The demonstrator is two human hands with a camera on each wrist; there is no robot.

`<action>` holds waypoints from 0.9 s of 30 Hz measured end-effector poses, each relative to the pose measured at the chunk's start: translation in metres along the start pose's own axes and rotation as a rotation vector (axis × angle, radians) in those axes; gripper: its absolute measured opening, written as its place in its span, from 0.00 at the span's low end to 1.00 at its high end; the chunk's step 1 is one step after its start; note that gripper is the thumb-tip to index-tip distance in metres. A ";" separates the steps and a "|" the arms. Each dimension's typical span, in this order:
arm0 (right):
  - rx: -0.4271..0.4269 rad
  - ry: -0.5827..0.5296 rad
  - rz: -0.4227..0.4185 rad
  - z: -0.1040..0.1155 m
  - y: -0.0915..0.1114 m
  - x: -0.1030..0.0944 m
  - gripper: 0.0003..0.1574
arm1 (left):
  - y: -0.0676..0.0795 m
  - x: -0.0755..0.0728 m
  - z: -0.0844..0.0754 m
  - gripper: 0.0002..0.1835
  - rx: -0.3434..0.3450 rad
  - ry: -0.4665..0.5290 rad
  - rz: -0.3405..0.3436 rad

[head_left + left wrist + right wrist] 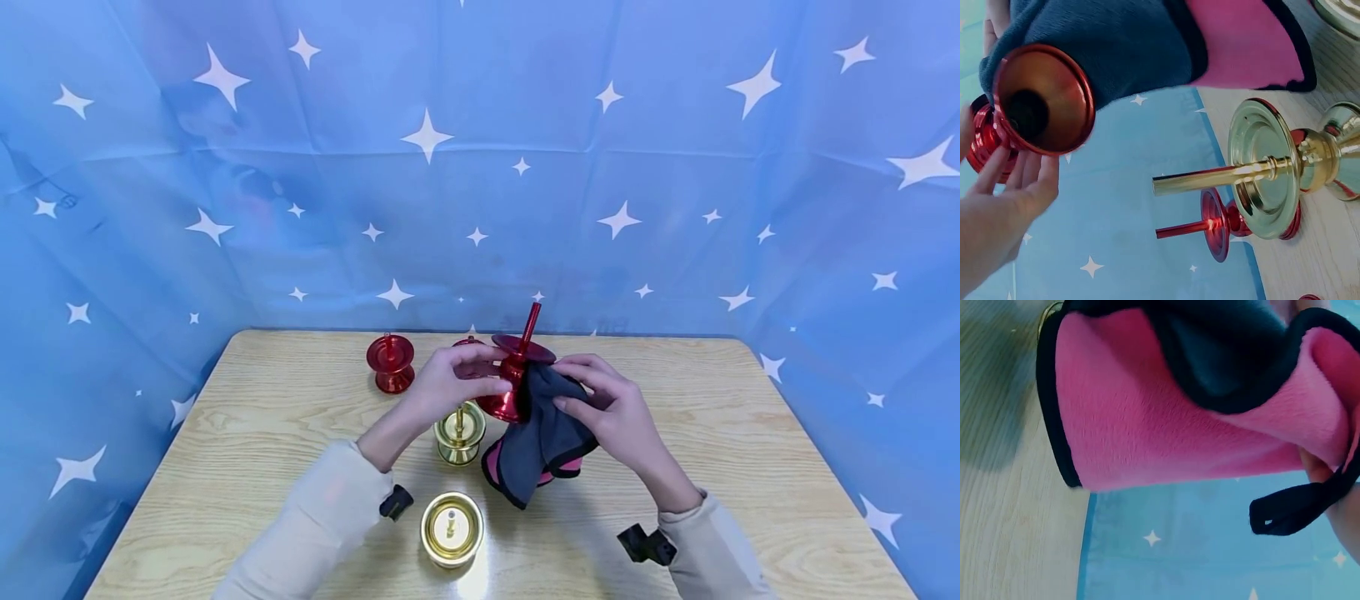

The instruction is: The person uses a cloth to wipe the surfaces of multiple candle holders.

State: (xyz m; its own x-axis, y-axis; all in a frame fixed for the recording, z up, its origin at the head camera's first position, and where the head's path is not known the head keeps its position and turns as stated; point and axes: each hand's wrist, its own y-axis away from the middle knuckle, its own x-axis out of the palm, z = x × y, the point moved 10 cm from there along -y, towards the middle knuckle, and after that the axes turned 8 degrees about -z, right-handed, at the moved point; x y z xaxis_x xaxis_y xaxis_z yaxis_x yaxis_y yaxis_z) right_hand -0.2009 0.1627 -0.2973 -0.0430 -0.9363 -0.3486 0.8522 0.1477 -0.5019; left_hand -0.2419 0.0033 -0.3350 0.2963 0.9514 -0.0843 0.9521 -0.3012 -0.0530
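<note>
My left hand point(446, 382) grips a shiny red candle holder point(504, 407) round its stem, above the table. It leans to the right, its long spike pointing up. The left wrist view looks into its hollow flared base point(1074, 94). With my right hand point(621, 415) I pinch a cloth point(536, 433), dark grey on one face and pink with black edging on the other. The cloth lies against the holder's right side and hangs down in folds. In the right wrist view its pink face point(1129, 425) and a black loop point(1285, 509) hide most of the hand.
A gold candle holder point(460, 427) stands just below my left hand, another gold one point(452, 533) nearer the front. Toward the back left stands a red holder point(391, 358). One more red holder point(470, 340) is mostly hidden behind my left hand. A blue star-patterned curtain point(480, 192) surrounds the wooden table point(300, 375).
</note>
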 end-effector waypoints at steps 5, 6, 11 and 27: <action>0.063 -0.021 -0.010 -0.004 -0.001 -0.003 0.19 | 0.002 0.007 0.000 0.34 0.000 0.002 0.115; 0.070 -0.027 -0.011 -0.005 -0.001 -0.004 0.19 | 0.002 0.009 -0.001 0.36 0.006 -0.007 0.127; 0.073 -0.055 -0.017 -0.006 -0.002 -0.004 0.19 | 0.001 0.011 -0.001 0.39 -0.007 -0.039 0.125; 0.085 -0.200 -0.063 -0.022 0.006 0.006 0.22 | 0.004 0.010 0.007 0.31 -0.112 0.144 0.126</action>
State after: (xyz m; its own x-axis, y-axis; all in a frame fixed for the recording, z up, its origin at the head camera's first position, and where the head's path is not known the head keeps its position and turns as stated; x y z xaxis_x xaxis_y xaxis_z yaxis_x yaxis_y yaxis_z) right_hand -0.2078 0.1647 -0.3200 -0.0009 -0.9887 -0.1502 0.8922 0.0671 -0.4467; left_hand -0.2354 0.0114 -0.3432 0.4134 0.9086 0.0598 0.9070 -0.4167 0.0603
